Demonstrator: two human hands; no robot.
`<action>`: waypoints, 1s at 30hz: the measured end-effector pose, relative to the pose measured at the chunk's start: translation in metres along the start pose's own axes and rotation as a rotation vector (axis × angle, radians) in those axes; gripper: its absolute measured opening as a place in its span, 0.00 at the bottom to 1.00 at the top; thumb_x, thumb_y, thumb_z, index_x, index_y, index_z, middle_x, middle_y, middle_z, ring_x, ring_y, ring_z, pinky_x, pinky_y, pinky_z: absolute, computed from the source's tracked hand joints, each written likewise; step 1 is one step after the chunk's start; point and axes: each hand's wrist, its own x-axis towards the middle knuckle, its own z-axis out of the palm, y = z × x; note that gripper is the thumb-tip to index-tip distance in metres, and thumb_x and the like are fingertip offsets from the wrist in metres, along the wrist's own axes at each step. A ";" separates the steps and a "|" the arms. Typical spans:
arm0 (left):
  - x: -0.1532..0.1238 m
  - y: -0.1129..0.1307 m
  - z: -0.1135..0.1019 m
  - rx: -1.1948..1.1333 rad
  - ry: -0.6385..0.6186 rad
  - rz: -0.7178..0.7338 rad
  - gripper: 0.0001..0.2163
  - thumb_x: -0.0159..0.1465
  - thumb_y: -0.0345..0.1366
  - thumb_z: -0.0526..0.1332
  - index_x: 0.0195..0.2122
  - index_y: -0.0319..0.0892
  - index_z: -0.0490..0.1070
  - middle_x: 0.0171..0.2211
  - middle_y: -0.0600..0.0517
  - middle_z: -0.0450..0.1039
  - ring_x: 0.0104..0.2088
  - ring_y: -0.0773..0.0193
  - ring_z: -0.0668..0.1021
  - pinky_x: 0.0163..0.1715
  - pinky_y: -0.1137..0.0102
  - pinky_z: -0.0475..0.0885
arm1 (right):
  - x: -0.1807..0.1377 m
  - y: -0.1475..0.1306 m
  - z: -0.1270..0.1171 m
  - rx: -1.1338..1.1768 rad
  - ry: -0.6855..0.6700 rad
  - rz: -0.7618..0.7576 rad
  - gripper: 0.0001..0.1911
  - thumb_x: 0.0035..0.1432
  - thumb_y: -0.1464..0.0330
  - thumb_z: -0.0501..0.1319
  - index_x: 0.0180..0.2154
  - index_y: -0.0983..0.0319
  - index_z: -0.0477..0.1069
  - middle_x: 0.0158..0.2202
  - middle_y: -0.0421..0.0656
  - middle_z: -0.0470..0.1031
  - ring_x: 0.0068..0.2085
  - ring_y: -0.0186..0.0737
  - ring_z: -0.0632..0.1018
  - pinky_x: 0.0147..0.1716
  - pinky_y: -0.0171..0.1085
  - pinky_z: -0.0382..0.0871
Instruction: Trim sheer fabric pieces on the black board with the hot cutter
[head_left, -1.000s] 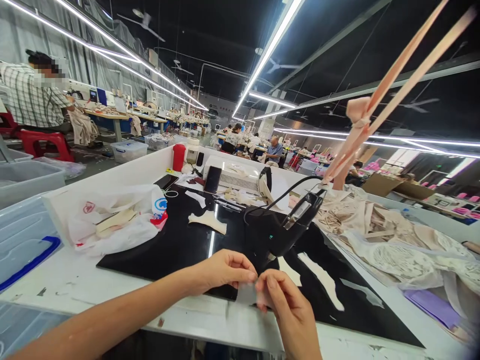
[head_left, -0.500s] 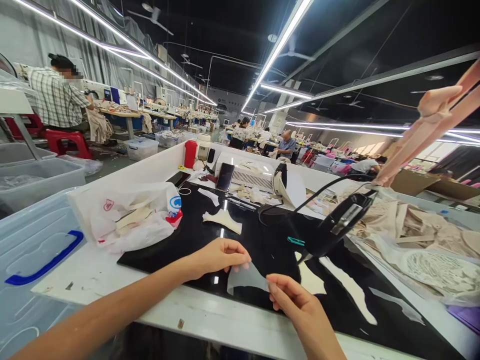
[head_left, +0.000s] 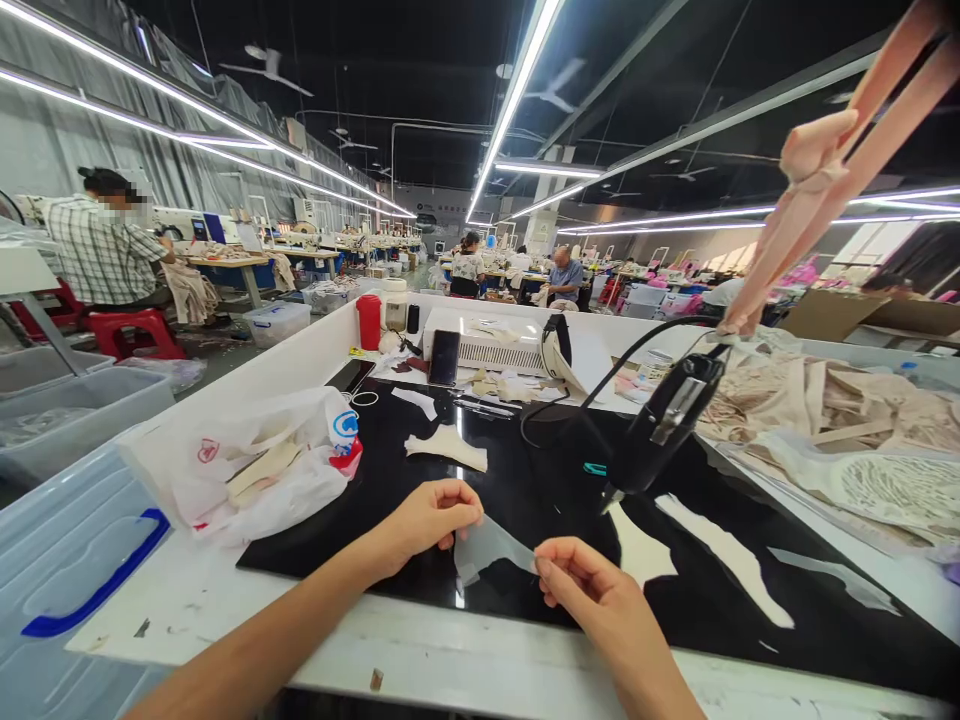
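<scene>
A thin translucent film piece (head_left: 491, 545) is stretched between my two hands just above the front of the black work mat (head_left: 360, 500). My left hand (head_left: 431, 520) pinches its left end with curled fingers. My right hand (head_left: 592, 595) pinches its right end between thumb and forefinger. Just beyond my right hand a black hand tool (head_left: 664, 425) hangs tilted on its cord from pink straps (head_left: 817, 185), tip down near the mat. Cream fabric cut-outs (head_left: 448, 447) lie on the mat.
A white plastic bag (head_left: 262, 465) holding cream pieces lies left of the mat, next to a clear bin with a blue handle (head_left: 90, 590). A beige lace garment pile (head_left: 847, 430) fills the right. A white machine (head_left: 487, 350), phones and a red bottle (head_left: 368, 321) stand behind. Other workers sit at distant tables.
My hands have drawn apart, stretching out the film that was first bunched between my fingertips. The view has shifted, so the hanging tool and straps sit further right.
</scene>
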 end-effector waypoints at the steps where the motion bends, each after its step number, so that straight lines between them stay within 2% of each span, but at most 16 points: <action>1: 0.000 0.000 -0.001 -0.004 0.002 -0.008 0.13 0.55 0.44 0.66 0.32 0.40 0.71 0.22 0.59 0.66 0.21 0.73 0.62 0.22 0.74 0.55 | 0.000 0.001 0.001 0.006 0.000 -0.010 0.20 0.50 0.48 0.69 0.30 0.58 0.79 0.25 0.40 0.75 0.28 0.40 0.74 0.30 0.36 0.71; 8: 0.000 0.001 -0.001 -0.004 0.005 -0.040 0.14 0.54 0.45 0.68 0.32 0.41 0.69 0.23 0.60 0.60 0.23 0.74 0.58 0.22 0.76 0.48 | 0.000 0.008 0.003 0.016 -0.026 -0.038 0.17 0.52 0.50 0.67 0.30 0.58 0.79 0.24 0.38 0.71 0.28 0.38 0.70 0.28 0.35 0.65; 13: -0.006 0.006 -0.005 0.061 -0.035 -0.035 0.17 0.56 0.48 0.69 0.34 0.41 0.69 0.25 0.57 0.68 0.21 0.75 0.57 0.20 0.75 0.47 | -0.007 0.006 0.002 0.011 -0.002 -0.069 0.15 0.53 0.52 0.67 0.29 0.57 0.78 0.24 0.38 0.72 0.28 0.38 0.71 0.29 0.35 0.65; 17: -0.012 0.011 -0.011 0.115 -0.108 -0.034 0.18 0.59 0.52 0.68 0.36 0.41 0.70 0.22 0.58 0.67 0.18 0.76 0.56 0.19 0.75 0.47 | -0.011 0.008 0.001 0.033 0.001 -0.070 0.16 0.54 0.51 0.67 0.30 0.57 0.78 0.23 0.38 0.72 0.27 0.38 0.71 0.28 0.35 0.65; 20: -0.008 0.006 -0.012 0.189 -0.078 -0.010 0.18 0.61 0.52 0.65 0.38 0.41 0.72 0.24 0.57 0.69 0.18 0.75 0.57 0.19 0.75 0.50 | -0.004 0.014 -0.002 -0.060 -0.048 -0.085 0.14 0.56 0.52 0.65 0.31 0.56 0.79 0.23 0.38 0.73 0.26 0.38 0.70 0.27 0.35 0.63; 23: -0.002 -0.004 -0.013 0.317 0.026 0.057 0.14 0.63 0.46 0.64 0.42 0.40 0.75 0.30 0.54 0.74 0.22 0.72 0.64 0.23 0.74 0.57 | 0.007 0.023 -0.006 -0.283 -0.095 -0.186 0.11 0.58 0.57 0.63 0.32 0.55 0.79 0.25 0.38 0.74 0.26 0.39 0.71 0.27 0.36 0.63; 27: 0.000 -0.010 -0.015 0.501 0.160 0.190 0.12 0.65 0.41 0.62 0.45 0.42 0.78 0.39 0.52 0.76 0.30 0.67 0.71 0.32 0.72 0.65 | 0.015 0.035 -0.006 -0.515 -0.051 -0.364 0.09 0.63 0.60 0.60 0.35 0.53 0.78 0.32 0.41 0.79 0.32 0.44 0.76 0.31 0.39 0.67; 30: -0.005 -0.008 -0.014 0.585 0.144 0.270 0.09 0.66 0.39 0.62 0.41 0.44 0.79 0.41 0.52 0.77 0.34 0.64 0.73 0.38 0.70 0.69 | 0.011 0.038 -0.006 -0.538 -0.020 -0.438 0.08 0.64 0.62 0.59 0.39 0.53 0.78 0.35 0.43 0.79 0.37 0.47 0.79 0.36 0.41 0.70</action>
